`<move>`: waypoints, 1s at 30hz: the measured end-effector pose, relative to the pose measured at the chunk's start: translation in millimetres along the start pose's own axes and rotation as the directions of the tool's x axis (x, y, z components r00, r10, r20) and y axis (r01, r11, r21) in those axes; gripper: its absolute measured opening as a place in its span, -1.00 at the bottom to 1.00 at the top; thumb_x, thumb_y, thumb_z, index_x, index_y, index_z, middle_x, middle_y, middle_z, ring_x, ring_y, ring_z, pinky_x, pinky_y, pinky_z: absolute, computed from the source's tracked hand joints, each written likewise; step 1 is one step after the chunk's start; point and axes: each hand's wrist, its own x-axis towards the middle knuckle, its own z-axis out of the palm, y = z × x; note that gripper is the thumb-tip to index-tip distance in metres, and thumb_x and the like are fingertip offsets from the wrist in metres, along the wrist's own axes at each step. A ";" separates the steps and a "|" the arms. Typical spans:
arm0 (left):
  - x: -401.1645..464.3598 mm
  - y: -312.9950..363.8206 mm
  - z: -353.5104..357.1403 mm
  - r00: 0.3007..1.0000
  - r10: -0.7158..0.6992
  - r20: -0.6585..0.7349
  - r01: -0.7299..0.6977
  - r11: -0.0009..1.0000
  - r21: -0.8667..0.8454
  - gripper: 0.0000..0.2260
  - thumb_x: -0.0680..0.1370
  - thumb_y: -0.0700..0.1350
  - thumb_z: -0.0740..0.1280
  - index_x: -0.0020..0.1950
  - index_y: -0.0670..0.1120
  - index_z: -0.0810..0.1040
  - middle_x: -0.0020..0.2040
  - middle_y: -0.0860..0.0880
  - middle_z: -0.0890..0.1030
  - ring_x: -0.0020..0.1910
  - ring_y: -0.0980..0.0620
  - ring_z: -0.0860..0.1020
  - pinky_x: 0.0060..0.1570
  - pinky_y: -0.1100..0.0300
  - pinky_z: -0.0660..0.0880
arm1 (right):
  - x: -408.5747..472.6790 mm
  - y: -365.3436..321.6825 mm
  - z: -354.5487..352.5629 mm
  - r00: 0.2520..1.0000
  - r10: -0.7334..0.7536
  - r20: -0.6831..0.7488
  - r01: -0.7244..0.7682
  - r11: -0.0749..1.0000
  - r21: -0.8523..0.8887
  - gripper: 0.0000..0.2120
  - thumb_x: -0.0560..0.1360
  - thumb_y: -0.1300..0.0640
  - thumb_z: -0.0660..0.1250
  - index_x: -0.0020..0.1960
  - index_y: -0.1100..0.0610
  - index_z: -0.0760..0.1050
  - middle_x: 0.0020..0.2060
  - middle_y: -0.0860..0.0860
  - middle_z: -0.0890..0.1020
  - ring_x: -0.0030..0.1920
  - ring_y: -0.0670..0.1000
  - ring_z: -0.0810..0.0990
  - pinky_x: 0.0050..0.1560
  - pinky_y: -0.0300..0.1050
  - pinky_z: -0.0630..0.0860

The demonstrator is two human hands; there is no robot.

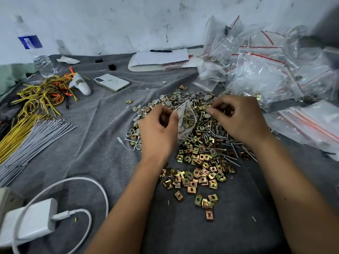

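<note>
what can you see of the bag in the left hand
The bag is small, clear, crinkled plastic. The left hand pinches its upper left edge, holding it mouth-up and open over the pile on the grey cloth. Through its wall show thin pins and gold clips. Its bottom meets the pile; the right hand is close to its mouth, touch unclear.

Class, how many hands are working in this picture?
2. The left hand pinches a small clear bag over the pile of metal parts; the right hand reaches into that pile beside the bag, fingers curled. None seems hidden.
</note>
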 end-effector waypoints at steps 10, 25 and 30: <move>-0.6 0.7 0.7 1.000 0.003 0.002 -0.003 1.000 -0.003 -0.85 0.59 -0.09 0.38 -0.19 0.01 0.58 -0.36 0.23 0.54 -0.40 0.20 0.45 -0.38 0.41 0.33 | 3.4 12.9 -3.9 0.985 0.057 0.163 -0.015 0.968 -0.251 -0.72 0.53 0.02 0.48 0.23 -0.02 0.66 0.03 0.02 0.58 0.12 0.05 0.49 0.09 -0.06 0.42; -1.6 2.8 0.8 1.000 -0.004 0.002 0.004 1.000 0.006 -0.83 0.59 -0.17 0.40 -0.21 -0.05 0.57 -0.42 0.18 0.49 -0.41 0.20 0.43 -0.40 0.39 0.31 | 2.1 -4.0 6.6 0.998 -0.046 0.051 0.052 0.992 -0.117 -0.89 0.49 0.10 0.51 -0.01 0.09 0.67 -0.12 -0.10 0.57 -0.07 -0.12 0.49 -0.02 -0.23 0.42; -2.0 4.3 2.0 1.000 0.014 0.001 -0.014 1.000 0.025 -0.84 0.59 -0.17 0.42 -0.20 -0.05 0.57 -0.40 0.13 0.49 -0.40 0.22 0.45 -0.37 0.42 0.32 | -3.7 -25.4 13.1 0.998 -0.051 -0.045 0.060 0.965 0.256 -0.84 0.45 0.16 0.57 0.01 0.07 0.67 -0.15 -0.10 0.70 -0.14 -0.12 0.68 -0.09 -0.23 0.65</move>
